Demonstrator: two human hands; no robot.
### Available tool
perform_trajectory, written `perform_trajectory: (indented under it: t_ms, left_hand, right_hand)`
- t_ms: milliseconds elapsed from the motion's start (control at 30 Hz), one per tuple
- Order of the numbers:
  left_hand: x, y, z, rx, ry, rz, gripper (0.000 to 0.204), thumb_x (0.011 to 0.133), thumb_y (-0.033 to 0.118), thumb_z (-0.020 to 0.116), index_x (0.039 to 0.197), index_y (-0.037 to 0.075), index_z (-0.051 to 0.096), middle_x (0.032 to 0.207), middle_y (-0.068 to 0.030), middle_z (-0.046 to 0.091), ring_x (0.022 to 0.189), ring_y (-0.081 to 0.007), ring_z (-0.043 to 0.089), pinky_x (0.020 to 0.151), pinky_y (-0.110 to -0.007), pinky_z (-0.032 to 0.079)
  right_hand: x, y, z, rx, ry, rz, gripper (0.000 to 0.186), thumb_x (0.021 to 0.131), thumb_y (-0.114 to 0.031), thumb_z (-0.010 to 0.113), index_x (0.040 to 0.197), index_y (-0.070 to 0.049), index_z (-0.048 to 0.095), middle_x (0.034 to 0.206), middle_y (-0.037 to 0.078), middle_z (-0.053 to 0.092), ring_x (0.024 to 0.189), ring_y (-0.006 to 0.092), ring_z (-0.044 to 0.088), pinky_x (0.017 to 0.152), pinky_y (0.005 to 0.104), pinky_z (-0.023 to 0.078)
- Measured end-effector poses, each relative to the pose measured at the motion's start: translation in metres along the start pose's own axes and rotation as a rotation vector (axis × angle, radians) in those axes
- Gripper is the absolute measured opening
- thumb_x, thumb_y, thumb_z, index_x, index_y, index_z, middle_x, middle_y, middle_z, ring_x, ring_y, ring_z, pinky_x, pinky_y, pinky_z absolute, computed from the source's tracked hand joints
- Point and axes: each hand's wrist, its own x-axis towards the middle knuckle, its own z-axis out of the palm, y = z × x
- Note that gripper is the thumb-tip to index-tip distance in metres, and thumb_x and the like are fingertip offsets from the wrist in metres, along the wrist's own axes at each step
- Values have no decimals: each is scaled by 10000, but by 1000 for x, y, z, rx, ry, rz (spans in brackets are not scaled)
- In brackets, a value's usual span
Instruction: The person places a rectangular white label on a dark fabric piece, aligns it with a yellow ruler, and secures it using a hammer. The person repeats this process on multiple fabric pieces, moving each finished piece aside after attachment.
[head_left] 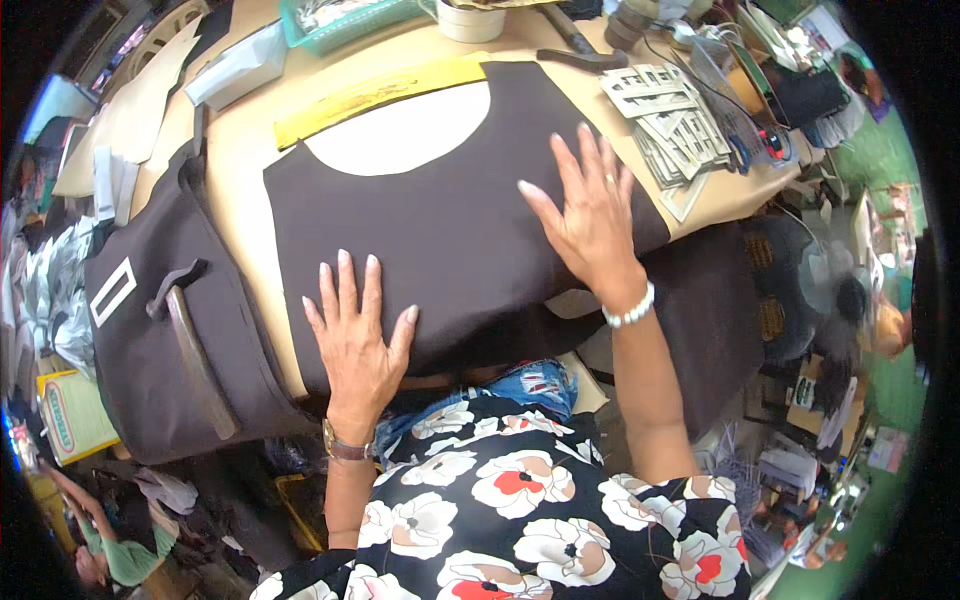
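Observation:
A large dark brown sheet of material [400, 220] with a curved cut-out in its far edge lies on the table in front of me. My left hand [355, 345] rests on its near left part, fingers spread, palm down. Farther right, my right hand [590, 215] lies on the same sheet with its fingers apart. Neither hand holds anything. A yellow strip [380, 95] runs along the far side of the cut-out, and a white surface [410, 130] shows through it. The sheet's near edge droops towards my lap.
More dark material [150, 370] at the left carries a hammer [200, 360] and a white rectangular frame [112, 291]. Pale cut-out frames [675, 125] are piled far right, near another hammer [575, 40]. A teal basket [345, 25] and white round container [470, 22] stand at the back.

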Motion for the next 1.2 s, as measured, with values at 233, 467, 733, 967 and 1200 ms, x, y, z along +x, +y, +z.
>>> perform_trajectory:
  t_ms: [233,467,733,967,1200]
  left_hand:
    - [-28,10,-14,-10,-26,-129,605,878,377,577,1397,102,429,1492,-178,302,1381,-392,240,1089,-593,168]
    - [2,11,-2,-40,193,-53,525,846,318,633,1233,-17,515,1450,-208,341,1375,-402,246,1101,-567,163]
    - [4,8,2,-128,81,-88,637,866,320,594,1393,25,389,1476,-216,302,1380,-405,234,1106,-561,162]
    - [-5,1,10,-418,508,-81,920,797,117,646,1476,-15,38,1504,-295,137,1406,-449,108,1123,-539,135]
    - [-6,-2,4,-502,427,-145,959,741,16,623,1469,-29,0,1506,-310,110,1405,-463,98,1140,-510,92]
  right_hand:
    - [73,-13,46,-5,-13,-295,531,933,-412,493,1332,-62,478,1405,219,407,1315,420,341,1040,549,283]
    - [169,-51,116,217,-18,-497,408,948,-340,476,1229,-49,532,1278,151,533,1229,330,452,999,484,352]
    - [180,-72,99,371,10,-591,254,835,-282,660,953,-75,572,939,89,649,937,260,602,824,432,430]
    - [153,-104,0,470,205,-707,139,865,-221,631,869,-87,594,713,84,627,618,257,609,568,357,472]
    - [59,-60,-6,330,-103,-463,252,857,-203,624,1054,-47,620,1030,135,620,971,284,583,878,396,430]
